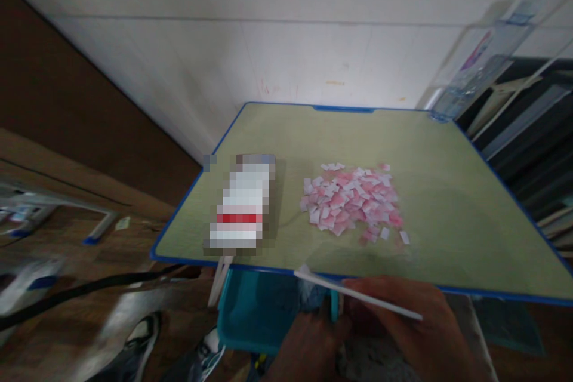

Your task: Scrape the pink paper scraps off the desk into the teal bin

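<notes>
Head view: right hand (421,334) at 5 o'clock, grip pinching thin white sheet (358,296) just off desk (470,215) near edge. Left hand (308,343) at 6 o'clock, grip state unclear. Pink-white paper scraps (351,200) piled at desk centre; blurred box (242,203) at 9 o'clock.

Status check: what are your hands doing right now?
Both hands below table edge. Right hand on thin white sheet; left hand beside it. Pink-white paper scraps untouched. Nothing between.
</notes>
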Available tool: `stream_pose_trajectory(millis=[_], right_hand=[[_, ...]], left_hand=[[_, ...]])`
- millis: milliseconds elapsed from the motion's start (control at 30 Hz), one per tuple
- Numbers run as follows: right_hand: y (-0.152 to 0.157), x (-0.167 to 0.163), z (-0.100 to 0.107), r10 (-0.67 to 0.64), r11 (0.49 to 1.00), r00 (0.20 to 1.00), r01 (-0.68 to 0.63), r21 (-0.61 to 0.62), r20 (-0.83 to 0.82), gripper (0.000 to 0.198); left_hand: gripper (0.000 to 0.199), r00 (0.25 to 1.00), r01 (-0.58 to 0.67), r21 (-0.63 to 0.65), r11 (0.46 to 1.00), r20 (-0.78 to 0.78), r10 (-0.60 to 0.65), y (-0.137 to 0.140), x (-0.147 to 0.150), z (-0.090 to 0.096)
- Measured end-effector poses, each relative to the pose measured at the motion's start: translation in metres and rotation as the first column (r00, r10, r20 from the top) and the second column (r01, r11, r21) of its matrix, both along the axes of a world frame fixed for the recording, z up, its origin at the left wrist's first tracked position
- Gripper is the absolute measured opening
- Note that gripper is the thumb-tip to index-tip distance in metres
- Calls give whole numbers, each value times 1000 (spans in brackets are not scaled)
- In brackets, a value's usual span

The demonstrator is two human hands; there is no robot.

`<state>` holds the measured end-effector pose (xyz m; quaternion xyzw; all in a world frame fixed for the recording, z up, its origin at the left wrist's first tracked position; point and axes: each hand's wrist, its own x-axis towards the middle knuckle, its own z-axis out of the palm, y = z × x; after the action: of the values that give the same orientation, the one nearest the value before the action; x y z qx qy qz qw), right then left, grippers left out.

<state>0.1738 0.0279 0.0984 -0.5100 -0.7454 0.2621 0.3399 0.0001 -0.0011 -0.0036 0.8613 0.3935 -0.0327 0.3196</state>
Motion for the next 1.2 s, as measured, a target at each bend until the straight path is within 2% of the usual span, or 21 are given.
stream_pose_trajectory(millis=[67, 167, 233, 300, 367, 433, 533, 667, 767, 867, 933, 1067, 1200], right_hand=[[0, -4, -1, -49, 998, 999, 49, 28, 1, 25], [1, -2, -1, -163, 987, 987, 163, -10, 12, 21], [2, 1, -1, -120, 991, 993, 120, -57, 18, 21], [2, 2, -2, -15, 995, 1000, 17, -95, 27, 22], [0, 3, -3, 36, 995, 999, -34, -90, 30, 22], [-3, 4, -5, -6, 999, 1000, 6, -46, 9, 21], [-8, 13, -6, -154, 988, 987, 154, 2, -51, 18], [-10, 48, -5, -364, 931, 926, 365, -10, -105, 13], [-7, 84, -8, -464, 885, 881, 465, -12, -90, 7], [-1, 113, -12, -669, 740, 734, 673, -7, -114, 7], [2, 126, -16, -724, 686, 681, 728, -8, -111, 10], [2, 135, -20, -744, 667, 659, 743, -54, -110, 13], [-3, 136, -18, -710, 703, 696, 709, -49, -106, 13]], left_hand=[[47, 1000, 13, -6, 1000, -6, -13, 0, 0, 0], [46, 999, 24, 8, 1000, -21, -24, 1, 0, 0], [43, 1000, 21, 18, 1000, -17, -21, 1, 1, -1], [44, 1000, 16, 17, 1000, -9, -16, 1, 1, -2], [48, 1000, 15, 12, 1000, 0, -15, 0, 1, -2], [49, 1000, 12, 9, 1000, 2, -12, 1, 1, -1], [43, 1000, 9, 8, 1000, -25, -9, 2, 2, 1], [43, 998, 28, 28, 999, -53, -26, 3, 3, 0], [44, 998, 40, 61, 997, -47, -37, 4, 3, -2], [39, 995, 55, 66, 996, -86, -49, 4, 3, -2], [35, 993, 54, 54, 997, -109, -48, 4, 3, -2], [30, 989, 52, 47, 998, -143, -45, 5, 3, -2], [32, 987, 53, 45, 998, -153, -46, 6, 4, -2]])
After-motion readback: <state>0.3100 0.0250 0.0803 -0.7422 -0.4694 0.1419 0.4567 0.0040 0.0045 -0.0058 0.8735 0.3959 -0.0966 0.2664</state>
